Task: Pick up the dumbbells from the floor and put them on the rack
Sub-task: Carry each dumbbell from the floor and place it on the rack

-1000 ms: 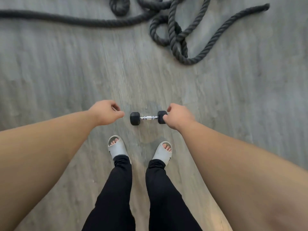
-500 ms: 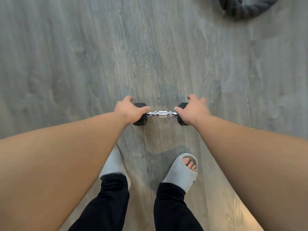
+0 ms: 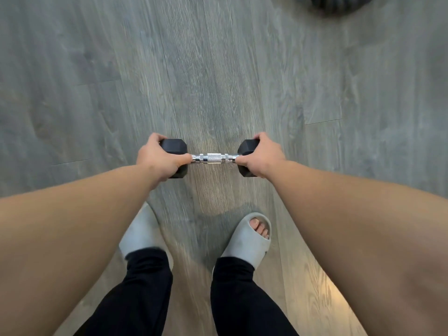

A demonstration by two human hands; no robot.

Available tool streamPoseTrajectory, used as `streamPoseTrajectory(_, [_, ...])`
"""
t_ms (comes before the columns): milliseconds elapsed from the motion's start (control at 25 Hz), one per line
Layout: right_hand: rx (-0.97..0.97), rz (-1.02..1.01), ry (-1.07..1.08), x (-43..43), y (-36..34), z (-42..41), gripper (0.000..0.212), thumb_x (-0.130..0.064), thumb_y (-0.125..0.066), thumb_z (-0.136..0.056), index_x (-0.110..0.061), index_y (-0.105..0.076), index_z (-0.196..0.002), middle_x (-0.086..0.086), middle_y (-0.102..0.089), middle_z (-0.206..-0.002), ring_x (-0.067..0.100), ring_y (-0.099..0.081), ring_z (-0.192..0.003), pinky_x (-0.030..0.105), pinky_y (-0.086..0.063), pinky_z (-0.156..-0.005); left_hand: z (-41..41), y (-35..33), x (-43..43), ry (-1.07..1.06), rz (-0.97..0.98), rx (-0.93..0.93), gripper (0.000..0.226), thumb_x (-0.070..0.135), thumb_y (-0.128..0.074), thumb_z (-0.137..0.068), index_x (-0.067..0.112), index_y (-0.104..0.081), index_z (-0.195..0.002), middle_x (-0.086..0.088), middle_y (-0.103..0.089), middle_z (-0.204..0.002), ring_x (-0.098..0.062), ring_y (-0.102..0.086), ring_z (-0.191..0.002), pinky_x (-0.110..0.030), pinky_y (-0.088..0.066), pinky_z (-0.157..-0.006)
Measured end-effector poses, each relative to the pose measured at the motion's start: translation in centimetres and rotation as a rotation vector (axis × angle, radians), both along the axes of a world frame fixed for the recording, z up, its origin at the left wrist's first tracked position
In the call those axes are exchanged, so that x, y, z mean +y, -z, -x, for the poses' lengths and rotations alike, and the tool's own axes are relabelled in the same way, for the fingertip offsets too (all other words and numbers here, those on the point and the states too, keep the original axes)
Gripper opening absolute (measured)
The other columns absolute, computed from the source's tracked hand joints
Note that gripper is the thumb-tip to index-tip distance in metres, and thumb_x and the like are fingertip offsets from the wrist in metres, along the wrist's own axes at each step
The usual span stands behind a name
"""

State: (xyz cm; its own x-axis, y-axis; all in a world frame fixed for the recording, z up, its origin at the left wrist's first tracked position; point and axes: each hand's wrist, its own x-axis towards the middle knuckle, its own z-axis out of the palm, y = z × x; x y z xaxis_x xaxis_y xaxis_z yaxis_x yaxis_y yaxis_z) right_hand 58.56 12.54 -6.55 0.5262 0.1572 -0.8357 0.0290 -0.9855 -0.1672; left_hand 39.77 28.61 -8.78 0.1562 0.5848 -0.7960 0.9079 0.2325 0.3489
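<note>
A grey wood-plank floor fills the scene, a dark coil of rope just showing at one o'clock on the top edge, and no rack in view anywhere. Two bare forearms reach in from eight and four o'clock toward the centre, above black trousers and pale grey slides at six o'clock. Between them, at the middle of the view, lies a single dumbbell, crosswise, black hexagonal heads on a short knurled chrome handle. The left hand is wrapped around the nine o'clock head, thumb toward the handle; the right hand is closed likewise over the three o'clock head. Whether the weight has left the floor cannot be told. By these signs the task is at its start: the grasp made, with the lift, the carry and the racking all left to do.
</note>
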Motion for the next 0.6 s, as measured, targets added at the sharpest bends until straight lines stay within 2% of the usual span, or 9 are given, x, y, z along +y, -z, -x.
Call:
streamPoseTrajectory(80, [-0.003, -0.024, 0.000, 1.3, -3.8, 0.6, 0.073, -0.039, -0.091, -0.069, -0.022, -0.051, -0.128, 0.011, -0.058, -0.119, 0.030, -0.061, -0.094, 0.043, -0.061, -0.082, 0.9, -4.4, 1.4, 0.017, -0.013, 0.005, 0.068, 0.043, -0.094, -0.055, 0.028, -0.055, -0.109, 0.009, -0.059, -0.096, -0.014, -0.062, -0.080, -0.036, -0.060, -0.059])
streamPoseTrajectory(200, [0.010, -0.059, 0.019, 4.1, -11.5, 1.6, 0.073, -0.038, -0.091, -0.069, -0.021, -0.050, -0.127, 0.012, -0.057, -0.117, 0.033, -0.062, -0.095, 0.049, -0.062, -0.082, 1.9, -13.0, 3.7, -0.034, -0.054, 0.011, 0.067, 0.040, -0.095, -0.055, 0.026, -0.056, -0.108, 0.006, -0.061, -0.097, -0.018, -0.065, -0.082, -0.037, -0.059, -0.063])
streamPoseTrajectory(280, [0.008, -0.079, 0.003, 5.3, -15.8, 2.4, 0.072, -0.037, -0.090, -0.070, -0.022, -0.049, -0.127, 0.011, -0.058, -0.116, 0.033, -0.063, -0.095, 0.047, -0.062, -0.079, 2.7, -17.8, 4.6, -0.056, -0.071, -0.003, 0.062, 0.036, -0.094, -0.057, 0.024, -0.058, -0.105, 0.002, -0.065, -0.098, -0.021, -0.067, -0.081, -0.038, -0.061, -0.064])
streamPoseTrajectory(360, [-0.001, -0.121, 0.005, 6.6, -20.9, 3.4, 0.065, -0.034, -0.088, -0.072, -0.024, -0.047, -0.121, 0.010, -0.059, -0.111, 0.029, -0.063, -0.085, 0.040, -0.061, -0.062, 4.1, -23.4, 5.9, -0.074, -0.114, -0.038, 0.058, 0.034, -0.094, -0.057, 0.025, -0.058, -0.101, -0.002, -0.066, -0.099, -0.019, -0.067, -0.078, -0.032, -0.059, -0.056])
streamPoseTrajectory(440, [0.000, -0.157, 0.018, 8.0, -26.5, 4.6, 0.062, -0.032, -0.087, -0.072, -0.027, -0.046, -0.119, 0.009, -0.058, -0.108, 0.021, -0.060, -0.075, 0.030, -0.053, -0.048, 5.5, -29.2, 7.1, -0.072, -0.156, -0.057, 0.058, 0.035, -0.095, -0.054, 0.029, -0.058, -0.099, -0.004, -0.063, -0.103, -0.014, -0.064, -0.076, -0.022, -0.048, -0.044])
streamPoseTrajectory(600, [0.002, -0.268, 0.023, 11.1, -38.7, 8.7, 0.060, -0.030, -0.086, -0.069, -0.030, -0.045, -0.113, 0.006, -0.057, -0.108, 0.007, -0.054, -0.068, 0.014, -0.037, -0.034, 10.0, -42.3, 10.1, -0.097, -0.241, -0.072, 0.068, 0.039, -0.093, -0.049, 0.031, -0.058, -0.107, -0.001, -0.057, -0.105, -0.015, -0.062, -0.078, -0.022, -0.044, -0.045])
